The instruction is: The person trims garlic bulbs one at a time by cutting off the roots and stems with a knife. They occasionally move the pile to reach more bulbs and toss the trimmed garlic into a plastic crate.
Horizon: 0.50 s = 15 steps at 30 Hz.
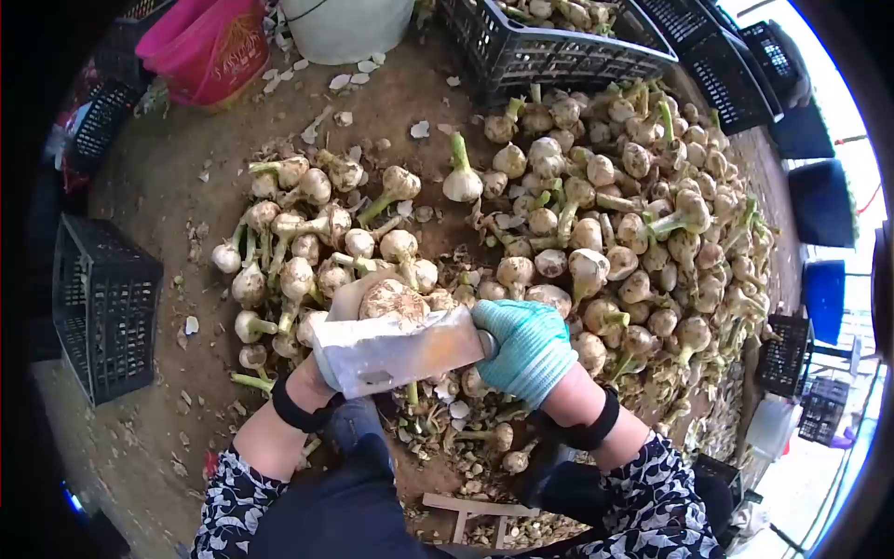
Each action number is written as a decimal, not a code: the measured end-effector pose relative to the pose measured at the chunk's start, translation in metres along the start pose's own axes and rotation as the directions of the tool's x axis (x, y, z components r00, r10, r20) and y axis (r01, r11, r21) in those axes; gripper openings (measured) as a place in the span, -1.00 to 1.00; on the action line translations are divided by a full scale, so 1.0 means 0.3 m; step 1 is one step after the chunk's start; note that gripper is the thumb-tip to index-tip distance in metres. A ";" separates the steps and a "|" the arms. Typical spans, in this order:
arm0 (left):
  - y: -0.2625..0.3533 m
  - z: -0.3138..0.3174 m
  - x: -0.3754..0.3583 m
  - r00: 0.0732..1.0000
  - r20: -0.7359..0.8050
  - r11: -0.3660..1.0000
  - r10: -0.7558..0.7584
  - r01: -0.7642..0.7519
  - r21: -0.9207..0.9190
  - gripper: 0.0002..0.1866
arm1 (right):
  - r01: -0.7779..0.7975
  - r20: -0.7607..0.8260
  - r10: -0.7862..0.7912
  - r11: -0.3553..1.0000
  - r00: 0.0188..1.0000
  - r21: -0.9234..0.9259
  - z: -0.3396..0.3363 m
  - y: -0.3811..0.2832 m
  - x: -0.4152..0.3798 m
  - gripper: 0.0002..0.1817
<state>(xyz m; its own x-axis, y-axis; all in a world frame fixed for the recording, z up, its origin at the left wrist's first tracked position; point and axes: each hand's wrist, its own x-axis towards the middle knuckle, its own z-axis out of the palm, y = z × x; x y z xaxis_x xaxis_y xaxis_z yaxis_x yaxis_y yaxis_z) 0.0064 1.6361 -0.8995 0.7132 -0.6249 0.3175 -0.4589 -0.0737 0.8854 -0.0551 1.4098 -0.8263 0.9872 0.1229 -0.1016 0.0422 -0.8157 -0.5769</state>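
Note:
My right hand [528,347], in a teal knit glove, is closed around the handle of a cleaver [405,352]. The wide, smeared metal blade points left across the front of my left hand [348,300], which looks pale-gloved and is partly hidden behind it. A garlic bulb [393,300] with a dirty, root-side face is held in my left hand, right at the blade's upper edge. Below the blade a green stem [412,392] shows. Around both hands lie garlic bulbs with cut stems: a smaller group [296,277] to the left and a large heap [643,224] to the right.
A black crate [559,58] holding garlic stands behind the heap. Another black crate [110,312] is at the left. A pink bucket [207,56] and a white bucket [346,28] stand at the back. Near my feet are a wooden piece [480,507] and scattered trimmings.

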 end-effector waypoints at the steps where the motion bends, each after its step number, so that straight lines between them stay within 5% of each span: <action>1: 0.000 0.025 -0.013 0.989 -0.054 0.990 -0.138 0.138 -0.001 -0.14 | -0.011 0.012 0.011 1.000 1.000 0.001 0.006 0.006 0.005 -0.85; 5: 0.042 0.004 0.005 0.996 -0.006 0.955 0.084 -0.078 0.287 -0.09 | 0.062 0.021 -0.061 0.997 0.998 -0.044 0.035 0.048 0.009 -0.89; 6: 0.097 0.000 0.034 0.975 -0.057 0.976 0.214 -0.212 0.041 -0.10 | -0.237 0.067 0.232 0.967 0.970 0.094 0.042 0.089 0.020 -0.89; 7: 0.126 -0.039 0.045 0.985 0.015 0.985 0.173 -0.173 -0.005 -0.08 | -0.515 0.148 0.493 0.831 0.857 0.213 0.041 0.127 0.022 -0.86; 9: 0.185 -0.118 0.063 0.983 0.159 0.994 0.087 -0.075 -0.079 -0.03 | -0.424 -0.118 0.439 0.896 0.891 0.133 -0.009 0.225 -0.010 -0.79; 11: 0.103 -0.062 0.053 0.975 -0.165 0.988 -0.150 0.142 -0.059 -0.02 | -0.289 -0.120 0.384 0.835 0.916 0.468 0.001 0.145 -0.002 -0.80; 13: 0.115 -0.065 0.099 0.740 -0.073 0.616 -0.669 0.497 -0.611 0.04 | -0.477 0.163 0.481 0.656 0.862 0.585 0.004 0.039 0.020 -0.87; 15: 0.126 -0.065 0.148 0.739 -0.068 0.652 -0.670 0.543 -0.529 0.06 | -0.437 0.193 0.413 0.650 0.890 0.622 0.073 0.006 0.027 -0.80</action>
<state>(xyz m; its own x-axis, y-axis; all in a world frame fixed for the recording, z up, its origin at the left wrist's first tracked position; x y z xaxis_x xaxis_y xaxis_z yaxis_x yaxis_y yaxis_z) 0.0310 1.6208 -0.8453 0.8705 -0.3599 -0.3356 0.3682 0.0240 0.9294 -0.0505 1.4217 -0.8460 0.8663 -0.1186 -0.4853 -0.4993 -0.2329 -0.8345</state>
